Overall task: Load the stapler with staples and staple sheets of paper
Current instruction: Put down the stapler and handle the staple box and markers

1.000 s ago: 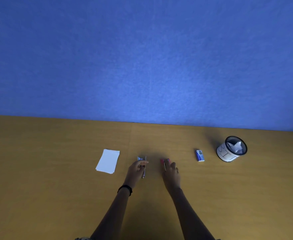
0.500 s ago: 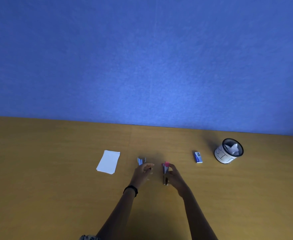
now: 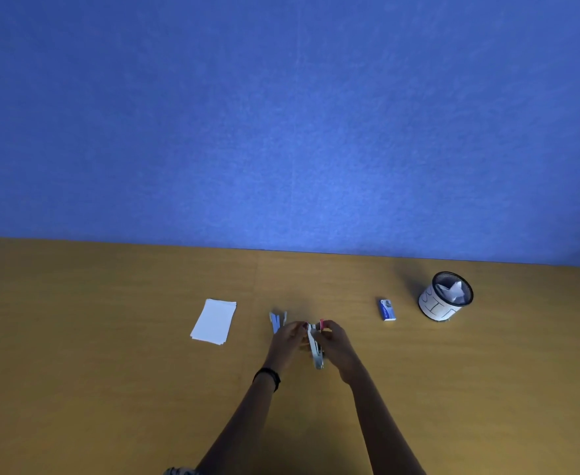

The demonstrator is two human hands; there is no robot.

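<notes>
Head view — left hand (image 3: 289,341) and right hand (image 3: 337,345) both pinch the stapler (image 3: 316,349).

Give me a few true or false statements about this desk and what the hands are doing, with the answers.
1. The left hand and right hand both hold the stapler. True.
2. The paper stack lies right of the hands. False: it lies to their left.
3. The small blue box lies between the hands and the cup. True.
4. The cup is empty. False: crumpled paper sits inside.
5. The wristband is on the right wrist. False: the left.
</notes>
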